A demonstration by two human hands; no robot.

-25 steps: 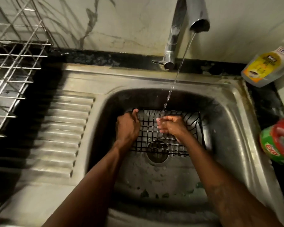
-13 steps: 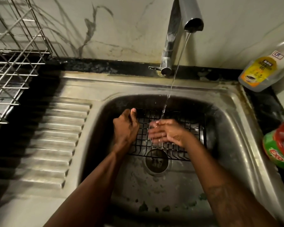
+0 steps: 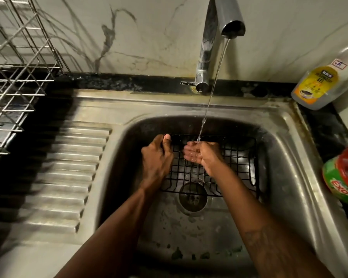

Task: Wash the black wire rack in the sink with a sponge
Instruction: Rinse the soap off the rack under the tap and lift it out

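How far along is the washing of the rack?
Done: the rack lies in the sink and the tap runs. In hand: the left hand grips its left rim; the right hand is open under the water, holding nothing. Left: no sponge is in view, so scrubbing and rinsing seem not yet done.

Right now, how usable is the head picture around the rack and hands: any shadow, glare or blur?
Head view: dim light; the sink is deeply shadowed at its far wall, so the black wire rack loses its back edge. Head view: sheen on the faucet and the wet right hand; the left hand is sharp. Head view: the drainboard looks smeared; edges bend.
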